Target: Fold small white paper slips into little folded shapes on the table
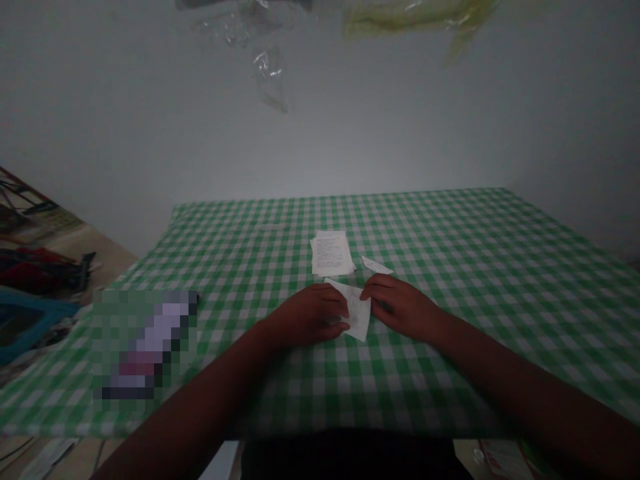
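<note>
A small sheet of printed paper (358, 319) lies tilted on the checked cloth between my two hands. My left hand (314, 315) is closed on its left edge, with the thumb low and the fingers curled over it. At the paper's upper right edge, my right hand (397, 303) pinches it between thumb and fingers. Just beyond the hands rests a stack of printed paper slips (332, 253), its edges uneven. A narrow piece of paper (377, 265) with print on it lies right of the stack, close to my right fingertips.
A green and white checked cloth (240, 267) covers the table. On the left lies a pixelated, phone-like object (150, 343). Behind the table stands a pale wall (380, 127) with clear and yellow plastic on it. A blue object (35, 320) is on the floor at left.
</note>
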`<state>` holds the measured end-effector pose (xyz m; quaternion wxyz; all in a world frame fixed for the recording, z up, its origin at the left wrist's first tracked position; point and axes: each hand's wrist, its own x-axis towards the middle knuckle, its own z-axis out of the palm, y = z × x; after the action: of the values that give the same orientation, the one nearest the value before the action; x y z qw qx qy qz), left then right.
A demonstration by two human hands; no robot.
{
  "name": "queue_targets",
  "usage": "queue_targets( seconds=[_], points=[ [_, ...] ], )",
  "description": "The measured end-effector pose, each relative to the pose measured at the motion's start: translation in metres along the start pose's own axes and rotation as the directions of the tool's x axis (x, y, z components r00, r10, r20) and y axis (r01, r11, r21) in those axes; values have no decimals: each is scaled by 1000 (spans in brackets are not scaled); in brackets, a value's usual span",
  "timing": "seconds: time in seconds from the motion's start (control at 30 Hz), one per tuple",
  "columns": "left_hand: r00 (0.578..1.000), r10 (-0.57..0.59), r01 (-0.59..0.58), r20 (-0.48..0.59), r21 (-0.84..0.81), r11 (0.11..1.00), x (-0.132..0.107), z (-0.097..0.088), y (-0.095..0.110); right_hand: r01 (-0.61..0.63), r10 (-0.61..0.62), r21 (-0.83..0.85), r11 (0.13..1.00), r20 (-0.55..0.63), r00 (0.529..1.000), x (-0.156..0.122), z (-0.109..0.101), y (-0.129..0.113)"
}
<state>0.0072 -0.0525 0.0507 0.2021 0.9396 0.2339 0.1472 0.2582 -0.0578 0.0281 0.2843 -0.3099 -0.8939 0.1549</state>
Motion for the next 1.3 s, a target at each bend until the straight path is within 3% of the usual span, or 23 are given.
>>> queue_targets(
  seconds=[0.17,0.27,0.6,0.83,1.17,1.3],
  points=[
    [998,-33,37,-52,84,996,-4,1,-16,23,-21,61,998,-29,999,2,-5,6],
    [998,-61,63,-19,89,994,-5,5,-22,18,-15,82,996,-40,999,3,-6,7],
    [997,-64,61,43,63,996,-7,4,-21,-101,96,196,975,33,995,2,-17,-8],
    [993,-112,107,32,122,987,-5,9,-15,64,-69,206,976,17,997,2,-18,-6],
    [999,-31,29,-24,-70,997,-1,24,-8,95,-83,186,978,-72,994,3,-7,2],
    [996,-54,54,-73,10,998,-1,24,-9,93,-81,185,978,-70,994,2,-7,5]
  ],
)
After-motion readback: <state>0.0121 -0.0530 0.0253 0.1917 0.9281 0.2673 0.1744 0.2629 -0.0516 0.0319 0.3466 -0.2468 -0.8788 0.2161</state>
